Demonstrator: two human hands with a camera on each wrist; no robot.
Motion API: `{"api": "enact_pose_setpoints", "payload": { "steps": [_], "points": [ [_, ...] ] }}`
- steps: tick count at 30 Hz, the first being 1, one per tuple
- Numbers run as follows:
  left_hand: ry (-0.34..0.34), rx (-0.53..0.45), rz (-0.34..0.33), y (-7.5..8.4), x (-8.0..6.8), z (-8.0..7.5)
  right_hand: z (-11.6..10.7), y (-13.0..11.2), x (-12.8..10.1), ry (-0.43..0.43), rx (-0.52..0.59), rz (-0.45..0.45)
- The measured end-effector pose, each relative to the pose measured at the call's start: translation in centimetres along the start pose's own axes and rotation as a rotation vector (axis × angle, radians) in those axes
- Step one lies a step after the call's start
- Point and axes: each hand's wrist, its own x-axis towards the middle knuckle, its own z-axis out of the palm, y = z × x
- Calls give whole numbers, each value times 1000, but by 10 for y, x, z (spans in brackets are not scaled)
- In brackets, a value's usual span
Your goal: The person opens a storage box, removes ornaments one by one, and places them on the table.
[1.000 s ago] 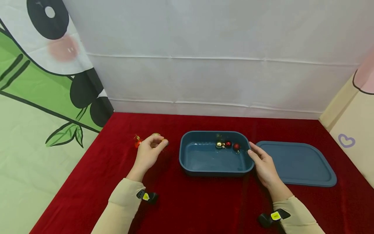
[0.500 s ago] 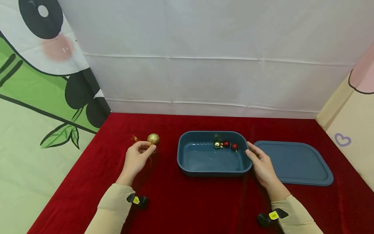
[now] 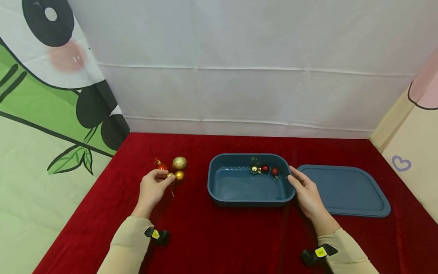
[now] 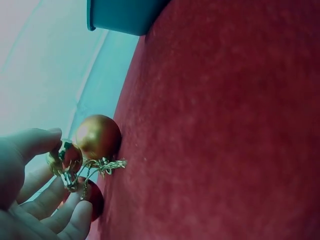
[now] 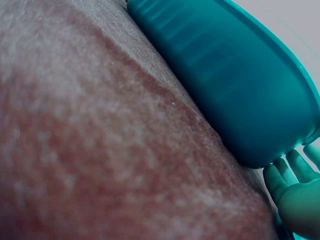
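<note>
Head view: left hand (image 3: 150, 189) pinches small gold bauble (image 3: 170, 175); right hand (image 3: 309, 193) grips blue box (image 3: 234, 188).

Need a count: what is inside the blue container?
A gold ball, a shiny red ball and a duller red ball lie toward the back right of the blue container. Its near rim hides that wall's inner side.

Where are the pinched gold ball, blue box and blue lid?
Pinched gold ball (image 4: 71, 156), left wrist view: its shiny side.
Blue box (image 3: 234, 185), head view: bare inner floor.
Blue lid (image 3: 347, 191), head view: middle of flat panel.
</note>
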Motion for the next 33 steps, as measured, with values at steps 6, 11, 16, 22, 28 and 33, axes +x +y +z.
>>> {"api": "enact_pose_setpoints", "payload": {
  "steps": [6,11,16,22,28,33],
  "points": [
    [13,44,-19,-5,0,-1,0,0,-1,-5,-12,-5],
    [25,74,-40,-6,-1,-2,0,-1,-2,-6,-16,-6],
    [29,81,-50,-6,-1,-2,0,-1,-2,-11,-13,-4],
    [13,84,-48,-8,-1,-3,0,-1,-2,-10,-9,2],
    [21,90,-32,-7,-2,-4,0,-2,-1,-5,-6,-1],
    [30,92,-23,-2,-4,-5,1,-2,-2,-6,5,1]
  ]
}}
